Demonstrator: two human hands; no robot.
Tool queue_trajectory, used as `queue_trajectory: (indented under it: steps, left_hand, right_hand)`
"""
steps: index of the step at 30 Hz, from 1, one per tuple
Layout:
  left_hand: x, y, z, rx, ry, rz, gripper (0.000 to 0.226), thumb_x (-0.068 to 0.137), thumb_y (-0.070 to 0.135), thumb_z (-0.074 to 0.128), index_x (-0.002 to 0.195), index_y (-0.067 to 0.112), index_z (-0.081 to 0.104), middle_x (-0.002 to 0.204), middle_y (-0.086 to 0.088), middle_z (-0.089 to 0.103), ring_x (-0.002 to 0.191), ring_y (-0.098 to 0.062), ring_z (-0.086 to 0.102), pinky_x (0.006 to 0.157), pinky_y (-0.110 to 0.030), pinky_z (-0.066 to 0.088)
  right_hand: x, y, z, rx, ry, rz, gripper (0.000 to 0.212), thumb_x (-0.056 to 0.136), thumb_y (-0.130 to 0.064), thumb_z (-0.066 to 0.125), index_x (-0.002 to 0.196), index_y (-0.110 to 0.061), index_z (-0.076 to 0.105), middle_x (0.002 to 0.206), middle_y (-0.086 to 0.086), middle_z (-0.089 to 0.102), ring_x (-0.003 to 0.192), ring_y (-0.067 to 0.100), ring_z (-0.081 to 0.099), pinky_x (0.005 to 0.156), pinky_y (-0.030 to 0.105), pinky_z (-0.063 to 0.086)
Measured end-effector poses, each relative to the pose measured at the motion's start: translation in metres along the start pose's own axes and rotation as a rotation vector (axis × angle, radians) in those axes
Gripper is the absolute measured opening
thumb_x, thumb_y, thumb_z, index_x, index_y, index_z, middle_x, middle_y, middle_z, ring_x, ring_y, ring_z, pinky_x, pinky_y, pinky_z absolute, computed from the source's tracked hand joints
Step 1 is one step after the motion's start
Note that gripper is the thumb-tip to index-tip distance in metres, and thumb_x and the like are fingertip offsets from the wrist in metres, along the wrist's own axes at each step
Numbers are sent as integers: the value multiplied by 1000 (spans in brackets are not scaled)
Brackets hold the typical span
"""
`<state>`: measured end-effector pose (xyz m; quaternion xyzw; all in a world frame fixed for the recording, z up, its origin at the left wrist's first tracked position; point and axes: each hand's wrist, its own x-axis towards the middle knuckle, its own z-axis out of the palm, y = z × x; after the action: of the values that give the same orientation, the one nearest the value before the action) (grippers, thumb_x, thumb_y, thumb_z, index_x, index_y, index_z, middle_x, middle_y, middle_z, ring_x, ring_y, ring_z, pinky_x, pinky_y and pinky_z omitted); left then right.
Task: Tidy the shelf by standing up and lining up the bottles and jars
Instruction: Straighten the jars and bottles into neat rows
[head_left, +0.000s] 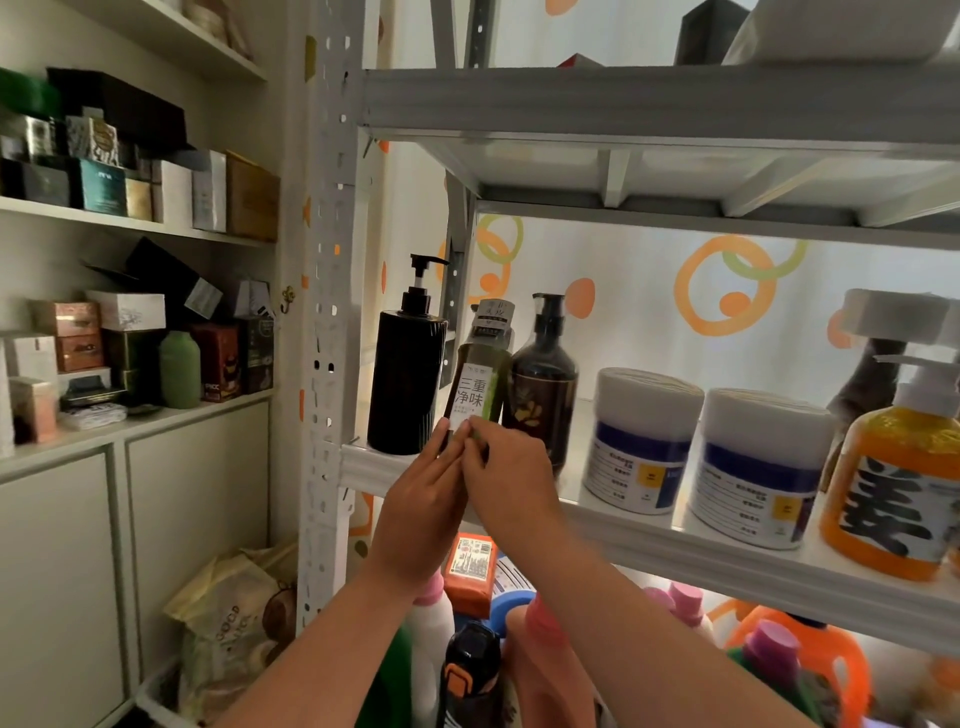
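Note:
A green bottle (480, 374) with a white label stands upright near the left end of the white metal shelf (675, 540). My left hand (423, 499) and my right hand (506, 467) both grip its lower part. It sits between a tall black pump bottle (408, 374) on its left and a dark brown pump bottle (545, 384) on its right. Further right stand two white jars (641, 441) (761, 467) with blue labels, then an orange pump bottle (898, 488).
An upper shelf (649, 104) hangs close above. Below the shelf stand several bottles, pink-capped (685, 597) and orange (810, 654). A perforated white post (332, 312) frames the left side. Wall shelves with boxes (130, 171) and a cabinet fill the left.

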<state>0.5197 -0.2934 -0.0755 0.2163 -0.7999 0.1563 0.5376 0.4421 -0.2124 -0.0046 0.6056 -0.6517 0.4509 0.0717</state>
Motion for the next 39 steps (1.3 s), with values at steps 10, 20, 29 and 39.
queue_trajectory:
  steps: [10, 20, 29, 39]
  left_hand:
    - [-13, -9, 10, 31, 24, 149, 43, 102, 40, 24, 122, 11, 49, 111, -11, 70, 112, -26, 63, 116, -22, 20]
    - [34, 1, -8, -632, 42, -388, 69, 74, 25, 67, 135, 28, 35, 135, 3, 43, 126, -15, 45, 105, -25, 41]
    - [54, -10, -16, -716, 3, -476, 63, 85, 16, 66, 138, 33, 36, 124, 21, 53, 117, 6, 51, 101, -23, 47]
    - [69, -5, -13, -757, 76, -578, 47, 95, 18, 51, 141, 19, 38, 136, -2, 49, 114, -5, 55, 82, -3, 46]
  right_hand:
    - [-3, 11, 25, -55, 13, -29, 28, 97, -26, 41, 114, -15, 61, 104, 6, 65, 92, 15, 61, 81, 18, 47]
    - [2, 16, 16, 163, 302, 43, 31, 80, -39, 67, 70, -10, 66, 70, -2, 65, 64, 8, 57, 56, 5, 36]
    - [20, 10, 3, 310, 254, -93, 24, 85, -26, 66, 67, -10, 64, 58, -18, 52, 62, -9, 57, 56, 2, 41]
    - [36, 6, -3, 398, 156, -171, 6, 91, -14, 57, 91, -17, 52, 72, -13, 59, 65, -5, 62, 61, 6, 50]
